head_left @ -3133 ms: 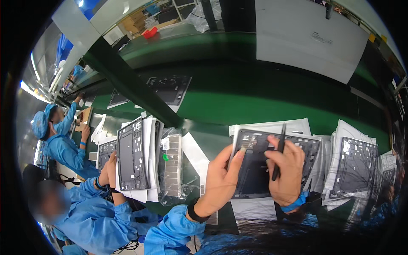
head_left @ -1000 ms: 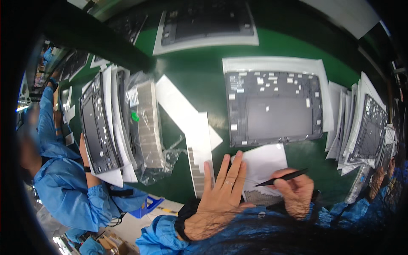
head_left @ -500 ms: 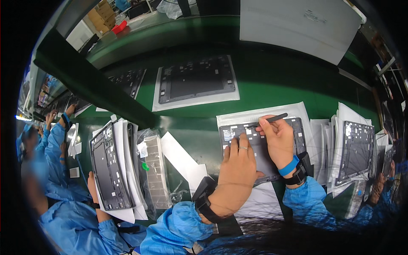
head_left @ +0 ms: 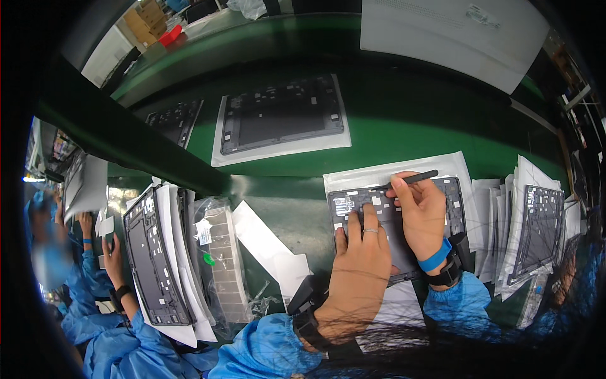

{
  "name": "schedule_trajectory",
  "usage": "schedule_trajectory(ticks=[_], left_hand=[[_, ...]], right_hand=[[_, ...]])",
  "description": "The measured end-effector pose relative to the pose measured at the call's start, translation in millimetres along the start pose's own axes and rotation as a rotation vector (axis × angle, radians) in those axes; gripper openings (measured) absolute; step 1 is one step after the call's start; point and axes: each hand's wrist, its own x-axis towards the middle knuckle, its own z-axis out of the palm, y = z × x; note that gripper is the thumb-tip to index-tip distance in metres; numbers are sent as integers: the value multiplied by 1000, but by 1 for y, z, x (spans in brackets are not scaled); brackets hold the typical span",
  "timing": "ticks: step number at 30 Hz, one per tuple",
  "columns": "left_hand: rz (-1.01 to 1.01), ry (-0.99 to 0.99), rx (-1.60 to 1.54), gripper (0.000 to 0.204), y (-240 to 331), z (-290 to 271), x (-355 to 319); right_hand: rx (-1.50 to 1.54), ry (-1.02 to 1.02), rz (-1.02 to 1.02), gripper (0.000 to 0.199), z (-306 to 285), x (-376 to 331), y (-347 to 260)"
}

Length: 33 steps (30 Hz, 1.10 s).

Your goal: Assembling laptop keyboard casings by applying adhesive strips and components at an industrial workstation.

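A dark tablet-like back cover, dotted with small white pads, lies on a white foam sleeve before me. My left hand rests on its left part, fingers spread and pressing near the upper edge. In my right hand, thumb and fingers pinch a slim black pen-like tool. Its thin tip meets the cover's upper edge among the pads, just above my left fingertips. Whether it is tweezers or a pick I cannot tell. A silvery striped patch sits at the cover's upper left corner.
Left of me stand a stack of covers with white sheets and a bagged tray. White paper strips lie between. Another stack is at right. Beyond, a cover lies on the green belt. A co-worker's hand is at left.
The view has shifted slightly. My hands hold nearly the same pose on the cover. At far left a white-backed sheet or panel has come up, and the co-worker's hand has left the stack's side.
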Motion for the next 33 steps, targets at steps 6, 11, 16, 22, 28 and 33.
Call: schedule_trajectory(ticks=[6, 11, 16, 22, 28, 33], left_hand=[[-34, -64, -59, 92, 0, -8, 2], [-51, 14, 14, 101, -2, -8, 7], [-6, 35, 47, 105, -6, -4, 9], [-12, 20, 54, 107, -1, -10, 13], [14, -65, -75, 105, -8, -21, 5], [-56, -94, -130, 104, -21, -81, -48]], right_hand=[[-12, 10, -23, 19, 0, -1, 1], [-16, 4, -9, 19, 3, -1, 1], [24, 18, 19, 19, 4, -1, -1], [-11, 11, 26, 22, -1, 0, -4], [235, 86, 94, 27, -26, -5, -33], [237, -144, 105, 24, -28, -45, -65]])
